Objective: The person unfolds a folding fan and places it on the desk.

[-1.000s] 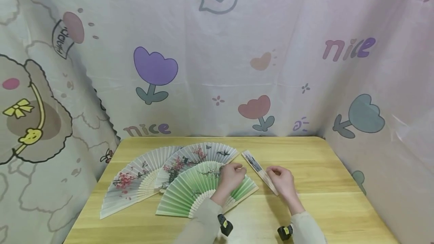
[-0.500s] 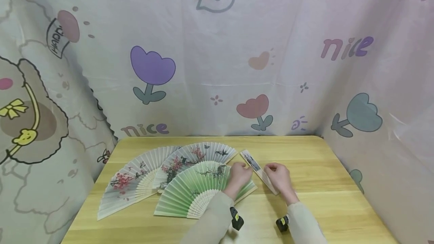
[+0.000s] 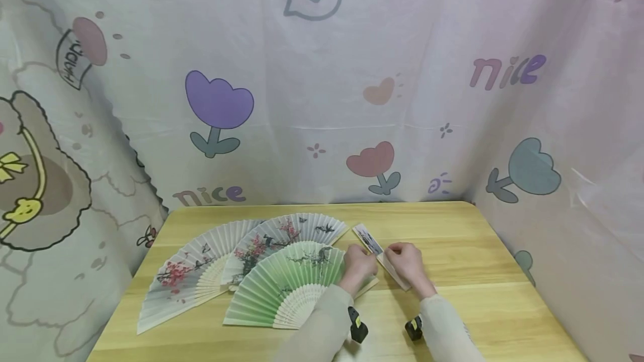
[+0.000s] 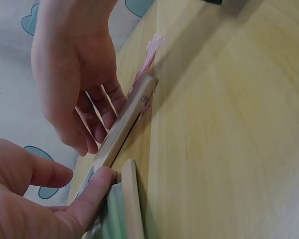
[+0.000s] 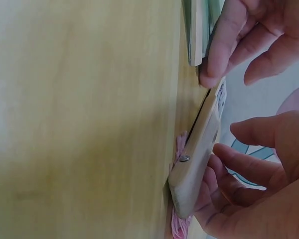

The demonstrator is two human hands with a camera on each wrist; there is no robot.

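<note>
A folded hand fan (image 3: 366, 236) with pale wooden sticks and a dark-patterned end lies slantwise on the table between both hands. In the left wrist view, my left hand (image 4: 35, 204) has its thumb against the near side of the folded fan (image 4: 122, 122), the other fingers spread apart from it. On the fan's far side is my right hand (image 3: 406, 264); in the right wrist view its fingertips are right at the fan's sticks (image 5: 197, 159), thumb held away. A pink tassel (image 4: 148, 55) trails from the riveted end. My left hand overlaps the open green fan (image 3: 271, 289) in the head view.
Two open grey-white fans with pink blossoms, a left one (image 3: 173, 278) and a middle one (image 3: 282, 228), lie behind the green fan, overlapping. The wooden table (image 3: 483, 295) reaches a printed curtain (image 3: 302, 99) at the back and sides.
My left hand has moved right, from over the green fan to the folded fan. The right hand has shifted slightly left along it. The head view has turned slightly right.
</note>
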